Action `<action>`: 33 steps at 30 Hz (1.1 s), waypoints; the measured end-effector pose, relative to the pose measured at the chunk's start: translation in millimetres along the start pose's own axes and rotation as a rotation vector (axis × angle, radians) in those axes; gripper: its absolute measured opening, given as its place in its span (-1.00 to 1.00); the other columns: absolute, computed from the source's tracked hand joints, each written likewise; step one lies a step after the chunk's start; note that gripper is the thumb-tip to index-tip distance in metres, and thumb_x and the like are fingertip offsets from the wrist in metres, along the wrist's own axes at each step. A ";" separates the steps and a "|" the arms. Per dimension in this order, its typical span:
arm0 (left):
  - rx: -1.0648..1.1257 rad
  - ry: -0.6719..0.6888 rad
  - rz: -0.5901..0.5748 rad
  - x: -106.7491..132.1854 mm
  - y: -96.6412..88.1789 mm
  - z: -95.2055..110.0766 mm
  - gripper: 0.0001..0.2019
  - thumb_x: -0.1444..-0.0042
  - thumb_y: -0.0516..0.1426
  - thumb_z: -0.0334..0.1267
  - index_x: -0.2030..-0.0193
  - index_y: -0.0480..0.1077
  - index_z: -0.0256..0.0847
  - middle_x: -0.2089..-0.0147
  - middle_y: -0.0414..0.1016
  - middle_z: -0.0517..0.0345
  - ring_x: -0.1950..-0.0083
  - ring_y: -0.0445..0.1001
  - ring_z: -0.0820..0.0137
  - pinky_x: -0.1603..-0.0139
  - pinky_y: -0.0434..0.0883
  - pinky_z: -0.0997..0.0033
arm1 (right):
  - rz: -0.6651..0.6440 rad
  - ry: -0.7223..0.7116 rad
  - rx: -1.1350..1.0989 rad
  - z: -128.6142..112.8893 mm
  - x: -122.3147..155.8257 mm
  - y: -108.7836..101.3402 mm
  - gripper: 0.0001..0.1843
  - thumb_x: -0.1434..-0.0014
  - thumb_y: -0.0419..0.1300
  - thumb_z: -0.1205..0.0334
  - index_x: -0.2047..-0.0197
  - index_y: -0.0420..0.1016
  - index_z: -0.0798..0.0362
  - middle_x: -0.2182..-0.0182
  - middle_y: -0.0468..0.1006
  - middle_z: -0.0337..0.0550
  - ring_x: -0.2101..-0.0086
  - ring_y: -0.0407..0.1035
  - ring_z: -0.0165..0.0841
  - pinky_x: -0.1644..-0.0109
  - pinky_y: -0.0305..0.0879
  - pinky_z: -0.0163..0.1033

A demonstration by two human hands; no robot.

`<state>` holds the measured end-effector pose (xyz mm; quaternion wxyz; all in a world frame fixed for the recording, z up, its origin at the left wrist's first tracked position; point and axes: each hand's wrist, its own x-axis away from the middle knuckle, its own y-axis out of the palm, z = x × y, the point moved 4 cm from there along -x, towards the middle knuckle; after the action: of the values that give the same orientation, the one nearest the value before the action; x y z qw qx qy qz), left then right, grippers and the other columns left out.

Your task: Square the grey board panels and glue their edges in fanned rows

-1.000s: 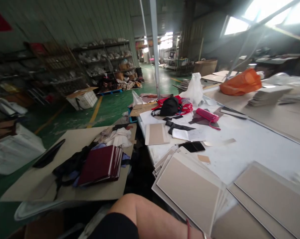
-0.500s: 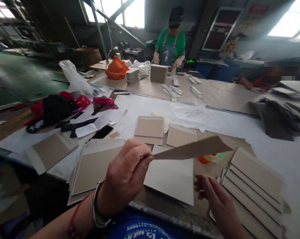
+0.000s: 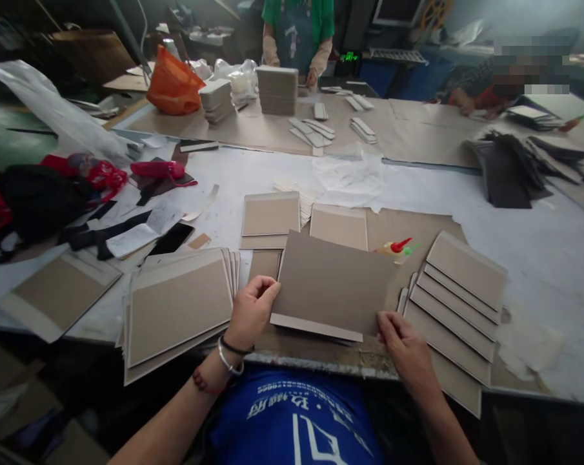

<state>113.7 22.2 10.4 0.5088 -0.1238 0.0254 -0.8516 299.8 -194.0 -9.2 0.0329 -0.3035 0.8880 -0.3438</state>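
A flat grey-brown cardboard sheet (image 3: 333, 284) is held by its two sides in front of me. My left hand (image 3: 253, 309) pinches its left edge between thumb and fingers. At its lower right edge, my right hand (image 3: 404, 341) grips it with curled fingers. Beneath it, the pale edge of another board (image 3: 315, 327) shows along the near side. Left of my left hand lies a stack of pale-bordered boards (image 3: 178, 310). A fanned row of similar boards (image 3: 459, 316) lies to the right of my right hand.
Two smaller board piles (image 3: 271, 216) lie beyond the sheet, by a bottle with a red tip (image 3: 399, 247). Bags and a black phone (image 3: 173, 239) are at left. Across the table, a person in a green shirt (image 3: 299, 32) stands behind stacked boards (image 3: 278, 92); another person sits at right.
The sheet has come down from a raised, edge-on tilt to face me almost flat. My right hand has taken hold of its right side. The view has tipped downward.
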 end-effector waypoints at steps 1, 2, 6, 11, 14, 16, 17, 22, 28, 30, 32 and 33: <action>-0.014 -0.033 0.009 -4.5 2.3 -14.2 -0.75 0.11 0.12 -0.07 0.45 0.33 -0.25 0.56 0.25 0.28 0.50 0.18 0.52 0.48 0.18 0.52 | -0.003 -0.003 0.054 3.9 -1.0 3.5 -0.57 -0.08 -0.03 -0.16 0.40 0.39 0.02 0.63 0.35 -0.26 0.56 0.26 -0.37 0.44 0.16 -0.30; -0.026 -0.061 0.017 -8.6 4.3 -27.6 -0.75 0.12 0.11 -0.07 0.47 0.33 -0.26 0.57 0.25 0.28 0.51 0.18 0.52 0.48 0.17 0.51 | -0.007 -0.007 0.097 8.2 -2.3 7.7 -0.58 -0.08 -0.04 -0.16 0.41 0.39 0.02 0.64 0.35 -0.26 0.56 0.26 -0.36 0.44 0.16 -0.30; -0.072 -0.128 0.028 -20.8 8.6 -67.5 -0.76 0.15 0.09 -0.09 0.51 0.33 -0.27 0.56 0.31 0.24 0.49 0.23 0.48 0.44 0.20 0.48 | -0.032 -0.018 0.178 24.6 -7.6 25.7 -0.56 -0.07 -0.07 -0.17 0.47 0.37 0.00 0.67 0.33 -0.25 0.57 0.26 -0.34 0.46 0.14 -0.29; -0.141 -0.151 0.014 -27.6 10.0 -82.8 -0.80 0.16 0.09 -0.14 0.57 0.32 -0.25 0.58 0.32 0.23 0.48 0.26 0.45 0.42 0.20 0.45 | -0.032 -0.020 0.240 34.5 -11.4 36.9 -0.58 -0.09 -0.11 -0.15 0.48 0.31 -0.01 0.69 0.34 -0.24 0.59 0.26 -0.33 0.46 0.13 -0.27; -0.180 -0.157 0.010 -29.4 10.1 -82.6 -0.84 0.15 0.08 -0.19 0.57 0.31 -0.24 0.59 0.33 0.23 0.48 0.28 0.44 0.42 0.20 0.44 | -0.035 -0.011 0.297 35.7 -13.8 40.1 -0.63 -0.10 -0.11 -0.10 0.48 0.28 -0.03 0.69 0.35 -0.25 0.60 0.26 -0.33 0.46 0.12 -0.27; -0.204 -0.161 0.005 -29.9 9.9 -82.6 -0.85 0.14 0.08 -0.21 0.57 0.31 -0.24 0.59 0.33 0.23 0.48 0.29 0.44 0.43 0.20 0.44 | -0.036 -0.016 0.337 35.0 -15.3 41.7 -0.65 -0.11 -0.11 -0.08 0.49 0.26 -0.04 0.69 0.34 -0.25 0.60 0.25 -0.33 0.47 0.10 -0.28; -0.217 -0.160 0.002 -30.1 9.7 -83.0 -0.86 0.14 0.08 -0.21 0.58 0.32 -0.24 0.59 0.33 0.23 0.49 0.29 0.43 0.43 0.20 0.44 | -0.033 -0.024 0.355 34.3 -15.9 42.3 -0.66 -0.11 -0.12 -0.07 0.49 0.25 -0.04 0.69 0.33 -0.25 0.61 0.24 -0.33 0.47 0.09 -0.28; -0.273 -0.142 -0.006 -30.2 8.4 -87.3 -0.85 0.13 0.08 -0.21 0.58 0.32 -0.23 0.59 0.34 0.22 0.48 0.30 0.42 0.41 0.20 0.44 | -0.019 -0.072 0.408 33.2 -17.9 44.7 -0.63 -0.13 -0.17 -0.07 0.54 0.18 -0.04 0.68 0.28 -0.26 0.62 0.19 -0.36 0.49 0.05 -0.29; -0.313 -0.135 -0.027 -29.2 7.3 -86.1 -0.83 0.13 0.07 -0.17 0.58 0.31 -0.22 0.59 0.35 0.22 0.48 0.32 0.41 0.43 0.21 0.44 | -0.019 -0.126 0.435 35.4 -19.0 46.9 -0.63 -0.17 -0.19 -0.04 0.55 0.13 -0.03 0.65 0.27 -0.25 0.60 0.16 -0.38 0.46 0.03 -0.28; -0.328 -0.136 -0.036 -29.0 6.9 -84.3 -0.82 0.14 0.07 -0.15 0.58 0.31 -0.22 0.59 0.35 0.22 0.48 0.32 0.41 0.42 0.21 0.44 | -0.028 -0.127 0.452 34.8 -19.2 47.0 -0.64 -0.17 -0.18 -0.01 0.55 0.11 -0.03 0.65 0.27 -0.25 0.59 0.16 -0.38 0.45 0.02 -0.29; -0.341 -0.141 -0.047 -29.1 6.6 -82.9 -0.81 0.15 0.07 -0.13 0.57 0.32 -0.21 0.59 0.35 0.21 0.48 0.32 0.40 0.42 0.21 0.43 | -0.046 -0.127 0.474 33.6 -19.5 47.3 -0.67 -0.17 -0.18 0.03 0.55 0.11 -0.03 0.63 0.28 -0.25 0.57 0.18 -0.38 0.45 0.01 -0.29; -0.347 -0.144 -0.054 -29.2 6.4 -82.4 -0.80 0.16 0.07 -0.11 0.57 0.32 -0.22 0.58 0.36 0.20 0.48 0.32 0.40 0.41 0.21 0.42 | -0.054 -0.127 0.487 33.0 -19.7 47.4 -0.68 -0.18 -0.18 0.05 0.54 0.11 -0.03 0.63 0.28 -0.24 0.56 0.19 -0.37 0.44 0.00 -0.29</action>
<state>112.9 37.8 -75.8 0.4572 -0.2711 0.1322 -0.8367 300.2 -174.9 -67.2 0.1516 -0.3313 0.7667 -0.5286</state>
